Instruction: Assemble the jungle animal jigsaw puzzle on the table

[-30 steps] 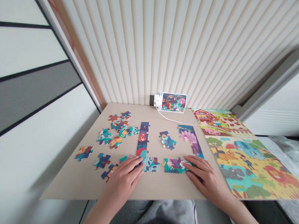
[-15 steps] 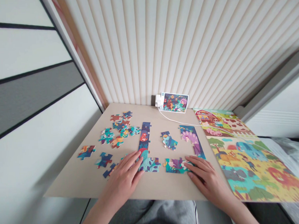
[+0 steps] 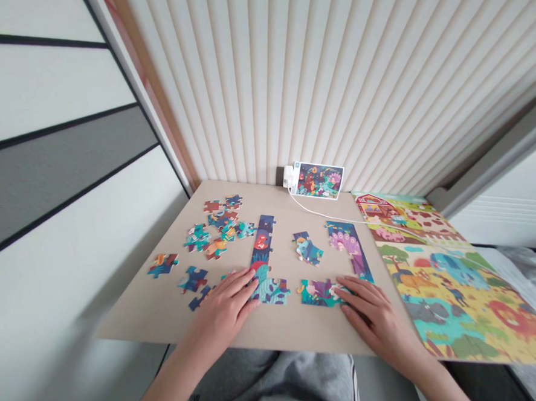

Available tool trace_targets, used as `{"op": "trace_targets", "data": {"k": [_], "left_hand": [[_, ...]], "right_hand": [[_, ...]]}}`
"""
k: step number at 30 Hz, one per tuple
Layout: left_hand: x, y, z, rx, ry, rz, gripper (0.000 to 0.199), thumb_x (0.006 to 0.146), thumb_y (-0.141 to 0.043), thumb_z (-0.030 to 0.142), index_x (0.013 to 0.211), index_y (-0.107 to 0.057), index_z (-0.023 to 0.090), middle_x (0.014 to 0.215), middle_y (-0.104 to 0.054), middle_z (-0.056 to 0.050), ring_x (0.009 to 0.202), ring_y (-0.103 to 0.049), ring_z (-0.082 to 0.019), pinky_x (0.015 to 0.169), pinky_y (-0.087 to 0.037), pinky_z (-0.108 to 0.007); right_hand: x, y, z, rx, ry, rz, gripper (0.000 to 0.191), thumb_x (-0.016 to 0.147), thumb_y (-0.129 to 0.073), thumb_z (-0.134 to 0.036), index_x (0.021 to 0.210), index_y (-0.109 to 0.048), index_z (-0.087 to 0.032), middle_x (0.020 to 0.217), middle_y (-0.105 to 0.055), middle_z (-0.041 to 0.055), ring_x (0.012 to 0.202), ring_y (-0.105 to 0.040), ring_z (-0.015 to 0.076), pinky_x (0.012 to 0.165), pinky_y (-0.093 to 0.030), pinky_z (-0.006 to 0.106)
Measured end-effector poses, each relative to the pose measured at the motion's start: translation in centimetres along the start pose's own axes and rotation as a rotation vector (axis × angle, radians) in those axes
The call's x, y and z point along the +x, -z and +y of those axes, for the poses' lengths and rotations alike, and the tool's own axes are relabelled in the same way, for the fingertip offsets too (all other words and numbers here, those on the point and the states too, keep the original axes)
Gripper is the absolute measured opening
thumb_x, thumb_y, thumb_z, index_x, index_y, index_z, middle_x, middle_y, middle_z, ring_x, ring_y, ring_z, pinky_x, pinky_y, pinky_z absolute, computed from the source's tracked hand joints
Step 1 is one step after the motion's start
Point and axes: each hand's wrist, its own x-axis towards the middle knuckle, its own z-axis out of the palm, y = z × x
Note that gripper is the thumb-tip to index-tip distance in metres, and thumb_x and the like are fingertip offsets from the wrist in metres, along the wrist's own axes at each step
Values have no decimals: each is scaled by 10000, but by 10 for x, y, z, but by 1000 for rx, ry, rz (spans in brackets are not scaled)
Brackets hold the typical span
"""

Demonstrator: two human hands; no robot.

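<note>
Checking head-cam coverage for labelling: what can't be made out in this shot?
Head view only:
The left hand covers most of a teal puzzle piece, so its shape is hidden.
The right hand's fingers cover the end of a joined puzzle section, so that end's edge is hidden.
The picture card is too small for fine detail.
The illustrated animal board is cut off by the right edge.

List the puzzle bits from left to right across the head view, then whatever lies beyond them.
lone orange-and-blue piece → blue piece → dark blue strip → teal cluster → purple peacock strip → animal picture sheet
</note>
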Motion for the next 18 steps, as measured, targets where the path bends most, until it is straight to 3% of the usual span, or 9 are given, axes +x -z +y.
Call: {"op": "trace_targets", "data": {"k": [9,14,18], "left_hand": [[3,12,14,50,-5,-13,344,1035,-547,282,1357,-645,211,1518,-557,-92,1423,-506,-283,1204,-443,-520],[-11,30,24,-7,-28,12,319,1029,-525,204,1319,-656,220,1393,-639,-94,1371,-545,-259,1175,-480,-458],[-31,48,7,34,30,80,376,1028,-509,183,1384,-607,253,1340,-660,-87,1298,-595,-248,1149,-487,-452]], "right_hand": [[-1,-3,2,-9,3,15,385,1007,-572,-322,1385,-643,-338,1474,-609,45,1393,-538,315,1104,-514,537],[-4,-5,7,-18,4,19,402,1001,-578,-341,1399,-633,-344,1478,-606,40,1387,-545,315,1100,-521,533],[-5,-7,10,-21,24,36,422,996,-582,-351,1416,-618,-353,1472,-611,33,1378,-555,317,1090,-531,528]]}}
